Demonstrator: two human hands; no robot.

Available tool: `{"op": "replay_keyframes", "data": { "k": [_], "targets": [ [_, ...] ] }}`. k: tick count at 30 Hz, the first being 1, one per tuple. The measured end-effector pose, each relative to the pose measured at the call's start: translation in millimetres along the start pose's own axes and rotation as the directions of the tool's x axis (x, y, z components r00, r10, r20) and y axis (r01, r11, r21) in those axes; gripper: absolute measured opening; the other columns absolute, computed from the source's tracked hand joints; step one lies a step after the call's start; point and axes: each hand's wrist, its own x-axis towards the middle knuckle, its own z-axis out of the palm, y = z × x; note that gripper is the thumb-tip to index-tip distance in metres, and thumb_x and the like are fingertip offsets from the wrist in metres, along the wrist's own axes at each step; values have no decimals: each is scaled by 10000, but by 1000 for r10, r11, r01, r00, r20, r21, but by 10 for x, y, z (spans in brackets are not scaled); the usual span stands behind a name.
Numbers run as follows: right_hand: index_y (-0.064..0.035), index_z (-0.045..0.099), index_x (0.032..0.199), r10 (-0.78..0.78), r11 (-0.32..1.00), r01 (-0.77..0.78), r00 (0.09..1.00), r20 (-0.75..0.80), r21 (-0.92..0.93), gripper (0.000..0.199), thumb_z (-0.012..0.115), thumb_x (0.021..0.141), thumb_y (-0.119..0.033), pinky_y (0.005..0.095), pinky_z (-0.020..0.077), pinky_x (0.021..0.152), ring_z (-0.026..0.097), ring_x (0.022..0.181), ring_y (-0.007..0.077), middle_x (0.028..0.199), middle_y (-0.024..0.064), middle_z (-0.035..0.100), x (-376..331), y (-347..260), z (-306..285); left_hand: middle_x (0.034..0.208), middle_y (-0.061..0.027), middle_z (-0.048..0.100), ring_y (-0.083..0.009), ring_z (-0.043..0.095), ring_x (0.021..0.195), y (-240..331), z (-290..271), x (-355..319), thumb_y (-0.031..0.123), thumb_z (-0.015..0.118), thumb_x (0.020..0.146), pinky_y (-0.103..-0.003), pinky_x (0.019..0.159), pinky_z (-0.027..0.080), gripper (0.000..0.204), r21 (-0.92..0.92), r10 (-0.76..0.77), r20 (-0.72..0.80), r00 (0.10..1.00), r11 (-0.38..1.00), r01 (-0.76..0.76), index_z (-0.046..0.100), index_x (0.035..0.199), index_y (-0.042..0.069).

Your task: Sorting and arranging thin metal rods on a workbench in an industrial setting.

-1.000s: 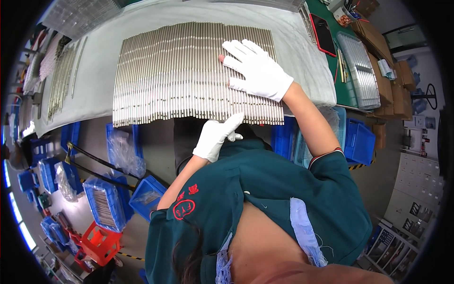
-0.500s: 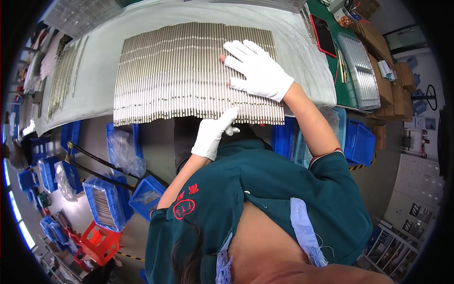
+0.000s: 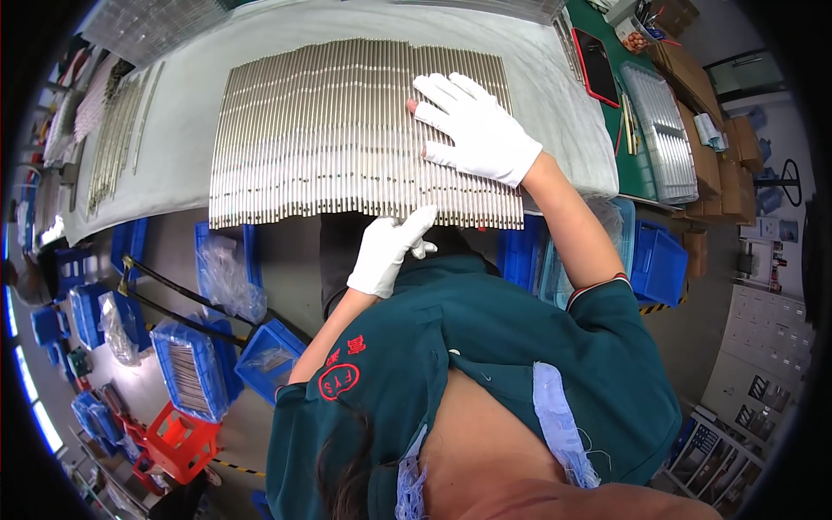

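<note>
A wide row of thin silvery metal rods (image 3: 303,130) lies side by side on a white cloth, their near ends overhanging the table's front edge. My right hand (image 3: 477,130), in a white glove with some bare fingertips, rests flat on the right part of the row, fingers spread. At the near ends, right of the row's middle, is my gloved left hand (image 3: 386,251). Its uppermost digit presses on the rod ends and the others curl below the edge, partly hidden.
More rods (image 3: 117,143) lie at the left on the cloth (image 3: 173,165). A red-edged phone (image 3: 594,68) and a clear ribbed tray (image 3: 659,130) sit on the green surface at right. Blue bins (image 3: 269,360) and a red stool (image 3: 180,442) stand on the floor.
My left hand has shifted very slightly downward at the rod ends. My right hand stays spread on the row. The rods look almost the same.
</note>
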Motion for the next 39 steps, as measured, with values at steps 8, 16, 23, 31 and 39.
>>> {"op": "replay_keyframes", "data": {
  "k": [8,16,23,31,39],
  "targets": [
    [-48,476,1233,6,1000,-6,1000,-3,5,542,486,838,-418,401,244,1050,370,1228,305,1306,173,415,-8,1,3,563,-54,542,-98,505,497,68,-44,-114,315,631,826,-243,564,459,354,153,-35,23,999,988,31,593,665,1],
    [-48,472,1236,-15,1000,15,1000,17,-13,520,488,842,-388,403,226,1055,354,1243,289,1320,163,404,6,-8,-8,751,-51,612,-77,505,636,61,-86,-154,259,532,898,-202,591,398,315,144,25,204,979,988,-56,642,982,-25],
    [-38,513,1163,-93,995,92,995,-28,-36,451,493,830,-341,409,276,1011,411,1177,266,1249,151,460,17,-1,-21,799,-32,616,-74,496,653,84,-91,-157,252,522,900,-195,608,399,310,227,-1,235,972,972,-53,631,1026,-9],
    [-44,510,1176,-87,996,86,996,-22,-24,451,486,837,-340,415,265,1021,403,1192,261,1260,145,456,16,-13,-11,826,-66,634,-94,534,677,21,-88,-120,214,529,893,-210,665,436,312,131,97,326,940,980,-147,609,1048,-45],
    [-46,510,1178,-92,995,91,996,-20,-45,451,484,839,-342,413,260,1027,401,1197,266,1264,146,454,5,-3,-37,684,-66,613,-103,547,588,55,-209,23,302,665,795,-222,594,445,336,192,86,-31,996,978,-79,646,811,-32]
  ]
}}
